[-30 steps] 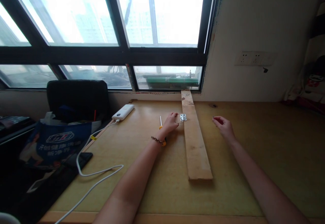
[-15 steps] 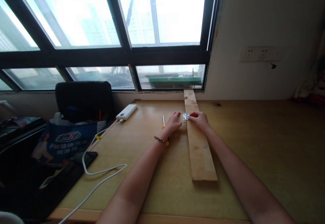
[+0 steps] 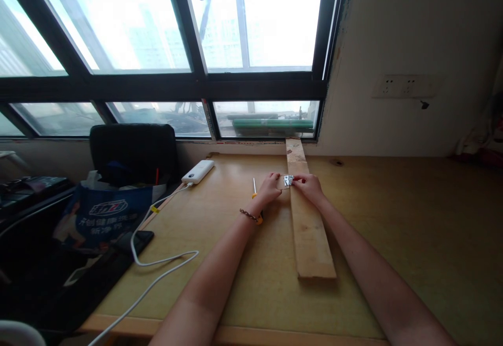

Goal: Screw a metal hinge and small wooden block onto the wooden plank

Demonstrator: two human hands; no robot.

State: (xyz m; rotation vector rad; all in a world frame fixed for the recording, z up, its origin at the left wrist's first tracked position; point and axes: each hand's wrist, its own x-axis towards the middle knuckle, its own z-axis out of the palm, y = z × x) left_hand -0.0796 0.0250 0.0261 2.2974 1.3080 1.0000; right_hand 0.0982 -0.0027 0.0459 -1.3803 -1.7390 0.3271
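Note:
A small silver metal hinge (image 3: 288,180) lies across a small piece of wood (image 3: 280,183) and the long wooden board (image 3: 313,241). My left hand (image 3: 269,189) is closed around the small wood piece, at the board's left edge. From the other side, my right hand (image 3: 308,186) pinches the right leaf of the hinge above the board; its fingertips partly cover that leaf. Left of my left hand, a screwdriver (image 3: 254,186) with a yellow and black handle rests on the table, partly hidden behind my wrist.
On the wooden table (image 3: 220,220) the long board reaches back to the window wall. A white power bank (image 3: 198,171) with a white cable (image 3: 165,258) sits at the table's left edge. Beyond that edge stand a black chair (image 3: 132,147) and a blue bag (image 3: 106,210).
The hinge's right leaf looks narrower and tilted up, where before both leaves appeared flatter. My hands keep nearly the same place; the view has shifted slightly.

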